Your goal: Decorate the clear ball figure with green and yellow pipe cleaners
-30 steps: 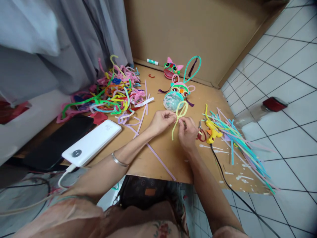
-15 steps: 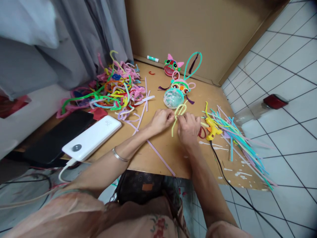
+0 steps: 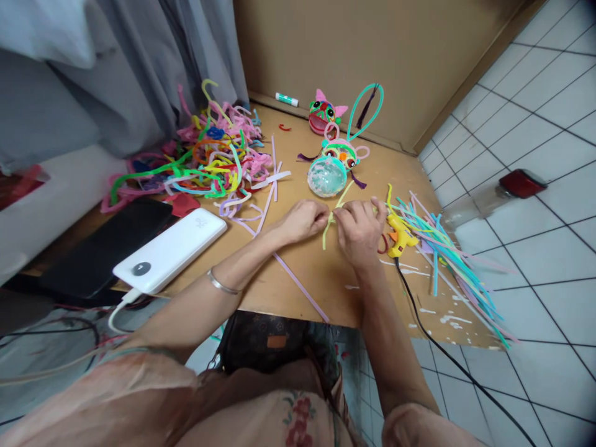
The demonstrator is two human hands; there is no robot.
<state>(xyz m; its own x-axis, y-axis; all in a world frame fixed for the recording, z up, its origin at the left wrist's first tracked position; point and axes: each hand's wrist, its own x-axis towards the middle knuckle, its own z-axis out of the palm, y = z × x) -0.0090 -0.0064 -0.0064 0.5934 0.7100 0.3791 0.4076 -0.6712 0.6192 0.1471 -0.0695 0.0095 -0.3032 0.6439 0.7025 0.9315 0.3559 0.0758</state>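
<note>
Pale yellow pipe cleaners [image 3: 325, 239] cross between my two hands over the middle of the table. My left hand [image 3: 307, 220] pinches them from the left, fingers closed. From the right, my right hand [image 3: 358, 226] grips them near the same spot, and its fingers cover part of them. One end points down toward me, another slants up toward a clear, teal-rimmed dome [image 3: 327, 177]. Behind the dome sits a pipe-cleaner animal head [image 3: 342, 153] with pink loop ears and purple tassels. A yellow glue gun [image 3: 401, 236] lies just right of my right hand, beside red-handled scissors [image 3: 383, 243], partly hidden.
A tangled heap of coloured pipe cleaners [image 3: 218, 155] fills the left. Straight pipe cleaners [image 3: 459, 267] lie at the right edge. A white power bank [image 3: 170, 251], a black slab [image 3: 109, 248], a glue stick [image 3: 286, 99] and a red-mouthed animal head [image 3: 323, 115] are on the table.
The yellow loop that stood up between my hands no longer shows; a single strand slants up there now. My right hand has shifted slightly right, with its fingers more raised.
</note>
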